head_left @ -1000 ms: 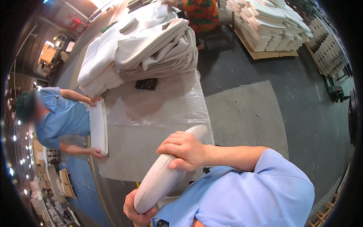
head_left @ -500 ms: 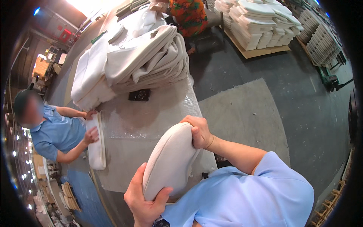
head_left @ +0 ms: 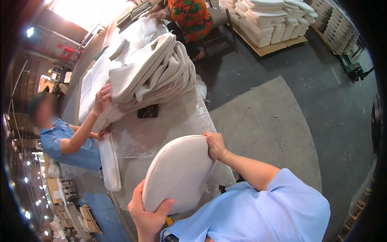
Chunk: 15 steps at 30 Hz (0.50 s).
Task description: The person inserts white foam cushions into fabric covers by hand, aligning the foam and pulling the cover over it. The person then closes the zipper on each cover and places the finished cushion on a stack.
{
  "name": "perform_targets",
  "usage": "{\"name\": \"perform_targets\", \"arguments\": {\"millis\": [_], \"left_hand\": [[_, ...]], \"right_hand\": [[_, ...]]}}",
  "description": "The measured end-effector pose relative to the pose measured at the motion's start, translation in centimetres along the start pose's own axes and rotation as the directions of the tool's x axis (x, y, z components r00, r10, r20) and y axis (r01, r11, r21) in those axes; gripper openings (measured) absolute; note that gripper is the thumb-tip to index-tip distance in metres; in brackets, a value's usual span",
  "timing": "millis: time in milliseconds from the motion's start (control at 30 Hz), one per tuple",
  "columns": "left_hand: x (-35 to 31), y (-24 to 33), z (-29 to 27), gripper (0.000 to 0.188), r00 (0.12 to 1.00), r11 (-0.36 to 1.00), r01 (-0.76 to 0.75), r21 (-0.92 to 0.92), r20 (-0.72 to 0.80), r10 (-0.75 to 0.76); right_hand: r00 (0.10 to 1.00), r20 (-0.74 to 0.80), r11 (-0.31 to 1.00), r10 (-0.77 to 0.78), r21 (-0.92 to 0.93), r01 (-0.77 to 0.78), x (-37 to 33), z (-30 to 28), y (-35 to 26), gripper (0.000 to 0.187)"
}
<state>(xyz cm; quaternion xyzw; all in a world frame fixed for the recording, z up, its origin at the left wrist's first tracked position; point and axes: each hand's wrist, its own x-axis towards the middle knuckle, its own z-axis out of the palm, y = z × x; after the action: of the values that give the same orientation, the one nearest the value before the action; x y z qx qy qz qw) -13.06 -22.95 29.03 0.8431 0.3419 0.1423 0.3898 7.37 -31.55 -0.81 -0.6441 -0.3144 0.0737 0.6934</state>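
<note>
A cream, fabric-covered seat cushion [head_left: 179,171] with a rounded outline and a seam along its edge is held up in front of me, over the near end of the table. My left hand [head_left: 151,207] grips its lower left edge, thumb on the broad face and fingers behind. At the upper right corner, my right hand [head_left: 215,145] is closed round the rim. The cushion's broad face shows; its far side is hidden.
A plastic-covered table [head_left: 169,129] bears a tall heap of beige fabric covers [head_left: 157,72] and a black box [head_left: 148,111]. On the left a co-worker [head_left: 72,141] handles another cushion [head_left: 109,161]. A second person [head_left: 189,20] works beyond. Stacked cushions [head_left: 266,20] stand far right.
The cushion has turned so that more of its broad face shows, with both my hands still on it. The left co-worker has lifted one hand to the fabric heap.
</note>
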Motion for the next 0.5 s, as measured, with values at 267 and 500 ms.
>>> {"name": "perform_targets", "arguments": {"millis": [267, 500], "left_hand": [[-12.7, -12.4, -5.1, 0.086, 0.927, 0.962, -0.101, 0.255, -0.326, 0.184], [-25.1, -21.3, -2.0, 0.085, 0.84, 0.999, 0.045, 0.029, -0.541, -0.022]], "right_hand": [[0.939, 0.13, 0.947, 0.317, -0.094, -0.307, -4.2, 0.5, 1.6, 0.055], [0.896, 0.142, 0.873, 0.42, 0.208, -0.442, -6.5, 4.1, 2.6, 0.052]]}}
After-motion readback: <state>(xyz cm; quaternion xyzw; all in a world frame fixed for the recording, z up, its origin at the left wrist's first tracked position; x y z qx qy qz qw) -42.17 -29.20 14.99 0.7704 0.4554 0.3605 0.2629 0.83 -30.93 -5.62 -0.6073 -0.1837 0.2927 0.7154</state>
